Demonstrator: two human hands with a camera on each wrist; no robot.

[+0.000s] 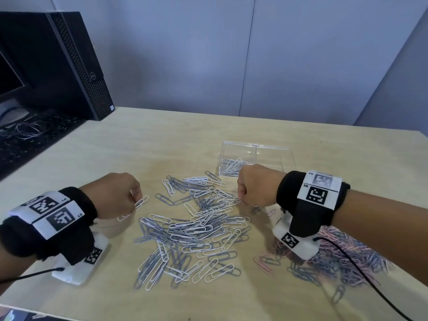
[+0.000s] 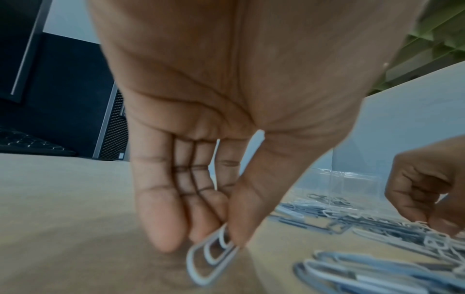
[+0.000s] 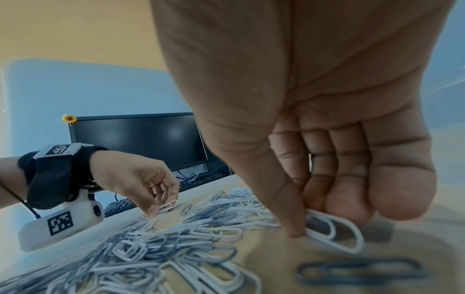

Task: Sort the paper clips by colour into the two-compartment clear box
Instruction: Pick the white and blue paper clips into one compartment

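A spread of white and grey paper clips (image 1: pixel 196 225) lies in the middle of the wooden table (image 1: pixel 120 158). Behind it stands the clear two-compartment box (image 1: pixel 256 161); several clips (image 1: pixel 232 166) lie in its left compartment. My left hand (image 1: pixel 120 193) sits left of the pile and pinches white paper clips (image 2: pixel 214 256) between thumb and fingers, just above the table. My right hand (image 1: pixel 252 188) is at the pile's right edge in front of the box, its thumb and fingers pinching a white clip (image 3: pixel 334 234) on the table.
A second heap of grey and pink clips (image 1: pixel 342 258) lies under my right forearm. A black computer tower (image 1: pixel 76 63), a monitor (image 3: pixel 141 139) and a keyboard (image 1: pixel 27 140) with cables stand at the left. A partition wall (image 1: pixel 231 54) closes the back.
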